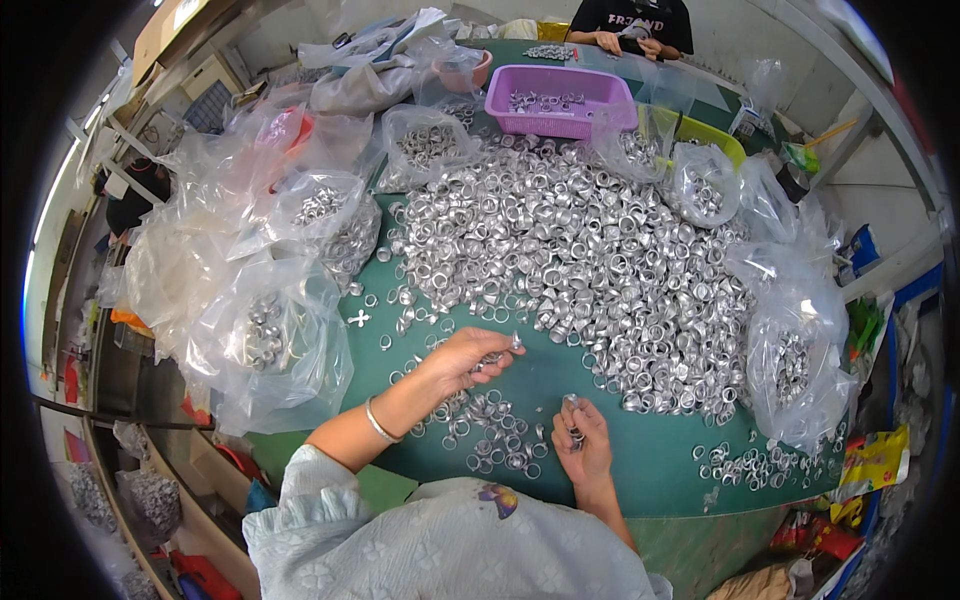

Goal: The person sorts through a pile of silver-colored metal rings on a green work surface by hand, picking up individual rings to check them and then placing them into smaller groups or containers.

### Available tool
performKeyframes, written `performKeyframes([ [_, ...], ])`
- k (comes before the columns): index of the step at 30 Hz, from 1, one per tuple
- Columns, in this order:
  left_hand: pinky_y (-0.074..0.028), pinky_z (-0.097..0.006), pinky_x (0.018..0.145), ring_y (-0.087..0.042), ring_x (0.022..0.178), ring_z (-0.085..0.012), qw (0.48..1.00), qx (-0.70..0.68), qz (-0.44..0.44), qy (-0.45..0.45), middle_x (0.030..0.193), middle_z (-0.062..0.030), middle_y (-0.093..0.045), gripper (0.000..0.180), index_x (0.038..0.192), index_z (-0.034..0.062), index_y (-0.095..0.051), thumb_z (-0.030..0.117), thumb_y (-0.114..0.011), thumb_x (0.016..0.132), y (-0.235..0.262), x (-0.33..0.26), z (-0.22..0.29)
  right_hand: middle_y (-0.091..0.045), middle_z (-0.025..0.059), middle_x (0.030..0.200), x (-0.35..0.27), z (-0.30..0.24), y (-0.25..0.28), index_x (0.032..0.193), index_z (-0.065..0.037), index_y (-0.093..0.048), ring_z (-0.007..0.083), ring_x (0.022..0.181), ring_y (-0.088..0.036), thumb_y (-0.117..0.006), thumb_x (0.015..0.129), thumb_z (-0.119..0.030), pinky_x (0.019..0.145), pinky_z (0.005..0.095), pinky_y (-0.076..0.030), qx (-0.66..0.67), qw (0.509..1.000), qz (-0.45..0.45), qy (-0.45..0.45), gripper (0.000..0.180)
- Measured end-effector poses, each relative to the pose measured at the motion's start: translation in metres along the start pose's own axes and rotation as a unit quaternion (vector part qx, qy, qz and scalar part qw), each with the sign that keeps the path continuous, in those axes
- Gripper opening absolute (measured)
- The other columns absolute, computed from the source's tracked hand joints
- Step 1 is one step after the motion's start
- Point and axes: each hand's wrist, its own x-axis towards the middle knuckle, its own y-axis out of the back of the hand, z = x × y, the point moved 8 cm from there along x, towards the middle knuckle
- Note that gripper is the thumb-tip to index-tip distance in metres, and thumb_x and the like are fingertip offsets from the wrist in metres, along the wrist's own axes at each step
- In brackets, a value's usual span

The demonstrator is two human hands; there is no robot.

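Observation:
Both my hands are raised over the near part of a green table (pixel 640 460). My left hand (pixel 470 360) is closed, with a silver metal ring (pixel 517 342) pinched at the fingertips and more silver pieces tucked under the curled fingers. My right hand (pixel 583 438) is also closed, holding a silver ring (pixel 572 400) at its fingertips, with another piece partly hidden in the palm. Beyond them spreads a large heap of silver rings (pixel 560 240). A smaller group of loose rings (pixel 500 435) lies between my hands and my body. The rings' finer details are too small to make out.
Clear plastic bags of rings stand at left (pixel 265 330) and right (pixel 790 370). A purple basket (pixel 560 125) holds some pieces behind the heap. A small cross (pixel 358 318) lies left of it. More rings (pixel 765 465) are at the right edge. Another person (pixel 635 30) sits opposite.

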Motion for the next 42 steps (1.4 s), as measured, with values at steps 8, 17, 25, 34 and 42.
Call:
performKeyframes([
  [8,-0.028,-0.015,0.035,-0.039,0.044,-0.0037,0.997,0.043,0.035,-0.051,0.062,-0.001,-0.053,0.02,0.086,-0.0047,-0.06,0.015,-0.056,0.083,0.011,0.044,0.077,-0.045,0.0057,0.073,0.002,-0.003,0.001,0.094,0.0,-0.053,0.0134,0.053,-0.039,-0.051,0.083,-0.005,0.047,0.0235,-0.029,0.037,0.999,0.006,-0.002,0.012],
  [17,-0.024,-0.016,0.033,-0.035,0.043,-0.0031,0.992,0.067,0.061,-0.088,0.06,-0.0001,-0.049,0.019,0.09,-0.0061,-0.056,0.012,-0.053,0.086,-0.007,0.09,0.14,-0.043,0.006,0.074,0.003,-0.006,0.007,0.093,-0.001,-0.053,0.0136,0.055,-0.037,-0.05,0.083,-0.005,0.048,0.0231,-0.029,0.056,0.998,0.031,-0.012,0.011],
  [25,-0.023,-0.019,0.036,-0.037,0.045,-0.007,0.922,-0.073,0.094,-0.369,0.061,-0.0023,-0.048,0.007,0.075,-0.0003,-0.053,0.004,-0.051,0.081,0.007,0.169,0.332,-0.043,0.0041,0.072,0.006,-0.003,0.007,0.089,-0.003,-0.048,0.0118,0.053,-0.038,-0.05,0.085,-0.014,0.046,0.0234,-0.032,-0.002,0.999,0.039,-0.035,0.012],
  [34,-0.024,-0.016,0.036,-0.037,0.049,-0.0054,0.977,-0.001,-0.026,-0.209,0.065,-0.0013,-0.049,0.017,0.098,-0.0039,-0.055,0.006,-0.052,0.084,-0.058,0.151,0.224,-0.049,0.0045,0.076,0.002,-0.013,0.027,0.089,-0.004,-0.052,0.0148,0.064,-0.046,-0.051,0.083,-0.01,0.057,0.0265,-0.038,-0.196,0.974,0.108,0.034,0.008],
  [42,-0.028,-0.015,0.039,-0.042,0.051,-0.0037,0.959,0.136,0.02,-0.247,0.074,-0.0025,-0.057,0.021,0.102,-0.0021,-0.058,0.009,-0.049,0.087,-0.02,-0.001,0.099,-0.054,0.0057,0.08,-0.012,-0.028,-0.006,0.09,-0.005,-0.055,0.0179,0.073,-0.052,-0.052,0.082,-0.006,0.065,0.0293,-0.042,-0.62,0.766,0.09,0.147,0.009],
])
